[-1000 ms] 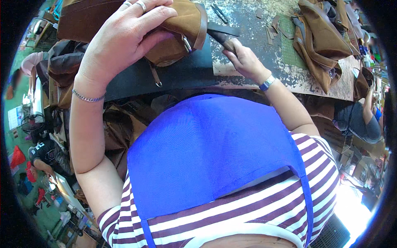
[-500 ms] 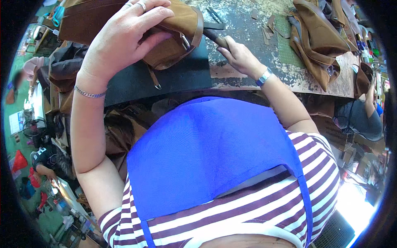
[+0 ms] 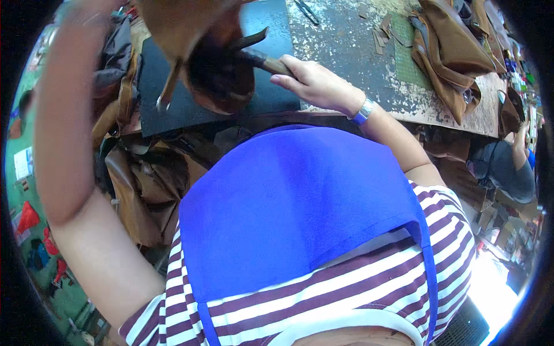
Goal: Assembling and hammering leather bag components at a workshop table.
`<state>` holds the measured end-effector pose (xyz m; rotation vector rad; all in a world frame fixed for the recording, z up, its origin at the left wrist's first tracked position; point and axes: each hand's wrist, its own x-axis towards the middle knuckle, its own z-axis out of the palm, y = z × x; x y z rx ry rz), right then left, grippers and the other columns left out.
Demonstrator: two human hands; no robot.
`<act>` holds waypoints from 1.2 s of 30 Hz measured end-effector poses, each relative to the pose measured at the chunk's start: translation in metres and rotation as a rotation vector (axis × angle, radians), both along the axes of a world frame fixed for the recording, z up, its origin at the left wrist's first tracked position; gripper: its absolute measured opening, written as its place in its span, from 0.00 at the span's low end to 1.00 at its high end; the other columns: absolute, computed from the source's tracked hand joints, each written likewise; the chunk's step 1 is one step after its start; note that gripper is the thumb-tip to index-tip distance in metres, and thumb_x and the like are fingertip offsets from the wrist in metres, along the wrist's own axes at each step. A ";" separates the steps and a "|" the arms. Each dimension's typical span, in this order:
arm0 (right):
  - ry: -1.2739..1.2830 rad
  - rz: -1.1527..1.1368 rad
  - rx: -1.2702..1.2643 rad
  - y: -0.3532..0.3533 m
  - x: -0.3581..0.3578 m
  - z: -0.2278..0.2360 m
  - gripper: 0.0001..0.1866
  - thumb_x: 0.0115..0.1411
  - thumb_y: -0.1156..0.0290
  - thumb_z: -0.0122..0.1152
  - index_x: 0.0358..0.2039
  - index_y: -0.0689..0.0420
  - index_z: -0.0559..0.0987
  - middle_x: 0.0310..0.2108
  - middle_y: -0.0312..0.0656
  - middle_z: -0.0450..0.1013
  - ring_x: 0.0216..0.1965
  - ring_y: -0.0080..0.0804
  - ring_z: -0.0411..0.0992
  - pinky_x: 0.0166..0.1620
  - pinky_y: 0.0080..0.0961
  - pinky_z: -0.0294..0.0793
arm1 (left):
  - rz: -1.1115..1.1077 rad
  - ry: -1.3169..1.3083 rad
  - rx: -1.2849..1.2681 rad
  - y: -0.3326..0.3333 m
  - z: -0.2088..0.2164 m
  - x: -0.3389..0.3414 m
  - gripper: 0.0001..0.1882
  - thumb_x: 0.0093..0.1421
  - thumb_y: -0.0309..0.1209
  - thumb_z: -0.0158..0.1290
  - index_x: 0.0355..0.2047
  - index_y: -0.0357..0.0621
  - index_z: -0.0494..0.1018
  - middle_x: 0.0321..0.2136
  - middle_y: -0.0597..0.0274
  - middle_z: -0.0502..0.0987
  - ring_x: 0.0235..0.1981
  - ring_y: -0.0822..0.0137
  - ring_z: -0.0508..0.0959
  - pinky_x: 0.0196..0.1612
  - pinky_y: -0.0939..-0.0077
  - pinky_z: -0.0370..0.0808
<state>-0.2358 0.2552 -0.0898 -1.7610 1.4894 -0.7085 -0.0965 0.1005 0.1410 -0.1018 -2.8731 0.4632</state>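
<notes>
My right hand (image 3: 314,83) is closed around the wooden handle of a hammer (image 3: 283,68). Its dark, curved metal head reaches to the mouth of a brown leather bag (image 3: 190,29). The bag is tilted, with its dark opening toward me and a short strap with a metal ring hanging at its left. Beneath it lies a black mat (image 3: 164,109) on the worn table. My left hand (image 3: 95,7) is smeared by motion at the upper left edge, mostly cut off, so its fingers and any grip on the bag cannot be made out.
Brown leather bags (image 3: 453,57) are piled on the table's right side. Leather scraps (image 3: 381,37) and a small dark tool (image 3: 307,11) lie farther back. More brown leather (image 3: 144,190) hangs below the table edge at left. Another person (image 3: 508,167) is at the far right.
My left hand has swung up and left, out toward the edge. The bag has turned so its mouth faces me. My right hand has come slightly left and nearer, and the hammer head now shows.
</notes>
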 end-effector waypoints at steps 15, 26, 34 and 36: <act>0.145 -0.039 -0.067 -0.010 -0.018 -0.038 0.23 0.62 0.53 0.50 0.37 0.67 0.70 0.28 0.64 0.72 0.35 0.61 0.71 0.39 0.47 0.70 | 0.457 0.300 0.732 0.004 -0.214 0.044 0.29 0.56 0.22 0.42 0.60 0.49 0.61 0.61 0.52 0.61 0.65 0.52 0.55 0.65 0.50 0.49; 0.179 0.197 -0.036 0.005 0.020 -0.007 0.19 0.64 0.56 0.49 0.39 0.61 0.67 0.30 0.58 0.73 0.34 0.59 0.72 0.37 0.47 0.70 | 0.296 0.759 1.677 -0.029 -0.220 0.030 0.18 0.63 0.19 0.37 0.52 0.34 0.67 0.49 0.57 0.72 0.51 0.68 0.71 0.57 0.78 0.64; 0.204 0.194 0.059 0.000 0.040 -0.023 0.17 0.64 0.57 0.48 0.38 0.61 0.66 0.28 0.60 0.72 0.34 0.58 0.72 0.36 0.48 0.70 | 0.398 0.228 1.958 0.002 -0.183 0.026 0.27 0.60 0.26 0.51 0.59 0.37 0.60 0.55 0.56 0.66 0.55 0.69 0.67 0.56 0.78 0.64; 0.249 0.194 0.135 -0.004 0.040 -0.021 0.17 0.64 0.57 0.49 0.37 0.60 0.65 0.27 0.58 0.72 0.32 0.58 0.71 0.35 0.48 0.70 | 0.284 0.310 1.750 -0.005 -0.179 0.036 0.29 0.62 0.32 0.51 0.61 0.38 0.57 0.57 0.57 0.64 0.51 0.68 0.71 0.52 0.76 0.69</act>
